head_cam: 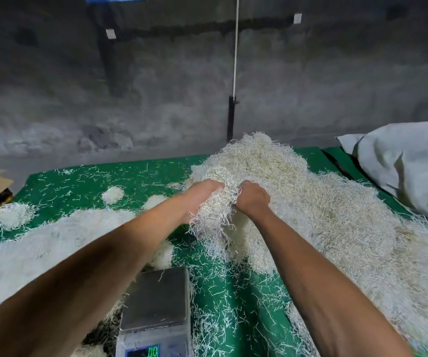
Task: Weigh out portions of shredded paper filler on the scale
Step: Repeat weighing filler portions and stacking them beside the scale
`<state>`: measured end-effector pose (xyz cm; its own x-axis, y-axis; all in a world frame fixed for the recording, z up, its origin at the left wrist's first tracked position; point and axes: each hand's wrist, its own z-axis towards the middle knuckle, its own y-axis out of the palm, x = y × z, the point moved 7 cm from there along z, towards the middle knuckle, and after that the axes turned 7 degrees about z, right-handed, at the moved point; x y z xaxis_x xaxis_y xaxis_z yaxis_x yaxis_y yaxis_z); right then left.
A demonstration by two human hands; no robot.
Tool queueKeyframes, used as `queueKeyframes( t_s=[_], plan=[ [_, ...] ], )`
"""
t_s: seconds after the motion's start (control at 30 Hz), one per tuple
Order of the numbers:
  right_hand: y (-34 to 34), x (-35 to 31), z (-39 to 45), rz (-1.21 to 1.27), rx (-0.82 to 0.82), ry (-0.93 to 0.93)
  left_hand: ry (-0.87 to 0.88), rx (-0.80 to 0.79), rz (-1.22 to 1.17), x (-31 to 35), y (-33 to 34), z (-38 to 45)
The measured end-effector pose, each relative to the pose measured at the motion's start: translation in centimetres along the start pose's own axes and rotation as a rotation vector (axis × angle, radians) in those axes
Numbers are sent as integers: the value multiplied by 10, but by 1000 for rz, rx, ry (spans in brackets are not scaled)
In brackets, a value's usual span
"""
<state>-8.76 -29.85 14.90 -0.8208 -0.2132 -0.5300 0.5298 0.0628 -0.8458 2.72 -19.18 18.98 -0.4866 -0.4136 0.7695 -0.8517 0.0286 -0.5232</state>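
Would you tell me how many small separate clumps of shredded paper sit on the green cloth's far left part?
3: one clump nearest the left edge, one farther back, one beside the left forearm. Others may be hidden.

Bare scale [157, 301] pan at the desk's [223, 300] near edge, open above, big paper heap [323, 215] filling the right side, grey sack [408, 166] blocking the far right corner, small clumps [14, 215] scattered left
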Motion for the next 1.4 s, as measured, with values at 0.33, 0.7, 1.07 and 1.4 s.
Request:
queueKeyframes(
  t_s=[0.33,0.7,1.07,1.4],
  plan=[
    [25,121,-8,354,-255,343,-168,205,-260,-83,-74,-12],
    [-55,-26,-38,-637,19,-84,-231,131,-627,-116,-29,-39],
    [34,-87,-157,814,-302,-60,-119,147,-923,-111,-12,-114],
    [72,-65,-183,1098,-72,288,-135,536,-840,-227,-61,-151]
  ],
)
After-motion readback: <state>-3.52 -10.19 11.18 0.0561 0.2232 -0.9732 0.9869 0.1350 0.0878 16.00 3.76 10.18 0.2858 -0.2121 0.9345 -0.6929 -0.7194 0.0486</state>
